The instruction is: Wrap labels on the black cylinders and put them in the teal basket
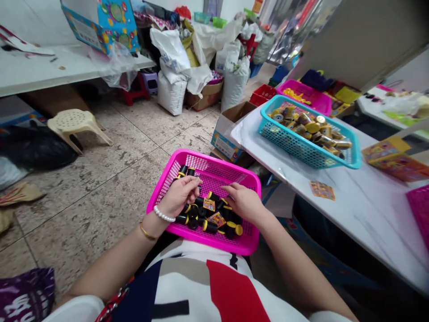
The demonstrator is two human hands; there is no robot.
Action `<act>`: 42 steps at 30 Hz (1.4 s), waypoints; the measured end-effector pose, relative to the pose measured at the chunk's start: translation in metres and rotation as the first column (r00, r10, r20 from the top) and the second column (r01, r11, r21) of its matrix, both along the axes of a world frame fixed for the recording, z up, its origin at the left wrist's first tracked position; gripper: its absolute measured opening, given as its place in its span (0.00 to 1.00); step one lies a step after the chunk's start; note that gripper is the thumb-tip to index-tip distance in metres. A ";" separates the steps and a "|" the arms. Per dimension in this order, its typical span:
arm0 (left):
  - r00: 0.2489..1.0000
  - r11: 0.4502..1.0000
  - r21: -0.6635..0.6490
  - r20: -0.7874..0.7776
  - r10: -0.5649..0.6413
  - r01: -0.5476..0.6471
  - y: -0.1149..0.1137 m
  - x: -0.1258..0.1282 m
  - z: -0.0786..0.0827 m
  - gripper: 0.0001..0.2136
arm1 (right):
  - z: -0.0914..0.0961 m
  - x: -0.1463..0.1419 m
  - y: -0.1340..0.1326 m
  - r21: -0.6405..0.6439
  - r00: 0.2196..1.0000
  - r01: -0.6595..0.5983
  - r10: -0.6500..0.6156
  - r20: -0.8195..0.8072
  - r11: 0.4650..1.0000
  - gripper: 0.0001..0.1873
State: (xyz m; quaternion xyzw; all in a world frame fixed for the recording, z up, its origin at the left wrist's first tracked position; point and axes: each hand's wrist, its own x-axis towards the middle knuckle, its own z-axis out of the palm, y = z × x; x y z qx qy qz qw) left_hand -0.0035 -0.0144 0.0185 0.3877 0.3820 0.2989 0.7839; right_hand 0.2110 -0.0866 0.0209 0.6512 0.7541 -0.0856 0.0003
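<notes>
A pink plastic basket (pixel 203 240) rests on my lap. Inside it lie several small black cylinders with yellow caps (pixel 210 227) and printed sticker sheets (pixel 216 219). Over the basket's left part, my left hand (pixel 181 193) is closed in a pinch, thumb against forefinger. Something small and pale may be at its fingertips, too small to name. My right hand (pixel 244 202) hovers above the right part of the basket, fingers stretched out and slightly apart, with nothing visible in them. Its fingertips are near the capped cylinders.
To the right, a white table (pixel 288 181) carries a turquoise basket (pixel 301 150) of cylinders wrapped in gold labels, plus a loose sticker sheet (pixel 322 190). An open carton (pixel 228 129) stands beside the table. A cream stool (pixel 75 123) and white sacks (pixel 172 89) stand on the floor.
</notes>
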 end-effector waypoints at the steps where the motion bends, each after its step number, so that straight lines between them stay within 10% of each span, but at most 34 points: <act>1: 1.000 1.000 0.006 -0.008 -0.004 0.004 -0.001 0.001 0.000 0.15 | 0.003 -0.007 -0.001 0.006 0.997 -0.073 0.073 -0.020 0.997 0.18; 5: 0.999 0.999 0.033 -0.048 -0.017 0.019 -0.002 0.003 -0.003 0.15 | -0.004 -0.034 -0.008 0.032 0.970 -0.233 0.235 -0.058 0.972 0.09; 8: 0.991 0.995 0.065 -0.118 -0.062 0.070 -0.001 0.002 -0.005 0.17 | -0.013 -0.035 -0.011 0.280 0.974 -0.166 0.201 -0.101 0.946 0.09; 11: 0.976 0.989 0.058 -0.182 -0.121 0.134 -0.001 0.002 -0.006 0.23 | -0.011 -0.027 -0.014 0.590 0.962 -0.112 0.235 -0.137 0.800 0.10; 15: 0.969 0.975 0.025 -0.121 -0.214 0.219 -0.007 0.003 -0.006 0.22 | -0.006 -0.025 -0.021 0.698 0.920 -0.217 0.383 -0.088 0.682 0.21; 19: 0.991 0.987 0.104 -0.066 -0.113 0.120 -0.010 0.005 -0.008 0.17 | -0.007 -0.039 -0.025 0.637 0.872 0.007 0.308 -0.382 0.770 0.24; 22: 0.988 0.965 0.249 -0.147 -0.049 0.085 -0.011 0.007 -0.008 0.14 | -0.011 -0.049 -0.022 0.294 0.651 0.338 0.004 -0.759 0.894 0.16; 27: 0.978 0.926 0.377 -0.189 0.091 -0.013 -0.019 0.009 0.001 0.12 | -0.020 -0.060 -0.012 0.011 0.414 0.408 -0.174 -0.893 0.913 0.19; 33: 0.960 0.886 0.440 -0.152 0.235 -0.147 -0.034 0.005 0.020 0.14 | -0.014 -0.061 -0.009 0.091 0.358 0.566 -0.146 -0.922 0.819 0.21; 42: 0.934 0.802 0.584 -0.201 0.295 -0.127 -0.042 0.007 0.023 0.12 | -0.013 -0.062 -0.016 0.277 0.535 0.559 -0.085 -0.841 0.782 0.17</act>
